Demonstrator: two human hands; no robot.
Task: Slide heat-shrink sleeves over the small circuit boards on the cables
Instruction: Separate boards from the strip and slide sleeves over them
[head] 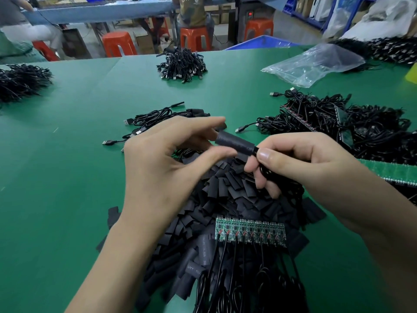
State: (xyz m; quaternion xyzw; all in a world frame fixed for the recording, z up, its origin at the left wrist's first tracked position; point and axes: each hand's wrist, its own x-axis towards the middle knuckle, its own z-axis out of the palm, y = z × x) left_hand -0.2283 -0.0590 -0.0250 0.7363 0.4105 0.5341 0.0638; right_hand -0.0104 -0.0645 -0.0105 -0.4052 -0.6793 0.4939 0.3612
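A black heat-shrink sleeve point(234, 142) sits on the end of a black cable, held in the air between both hands. My left hand point(167, 159) pinches the sleeve's left end between thumb and fingers. My right hand point(300, 163) grips the looped black cable point(267, 175) just behind the sleeve, thumb against its right end. The board inside the sleeve is hidden. Below the hands lies a heap of loose black sleeves point(216, 199). On it rests a green strip of small circuit boards point(250, 231) with black cables point(248, 283) running toward me.
On the green table point(67, 177), several sleeved cables point(158, 123) lie beyond my left hand. Cable piles point(361, 127) with green board strips fill the right side. A cable bundle point(182, 64), another point(20, 81) and a clear plastic bag point(316, 64) lie farther back.
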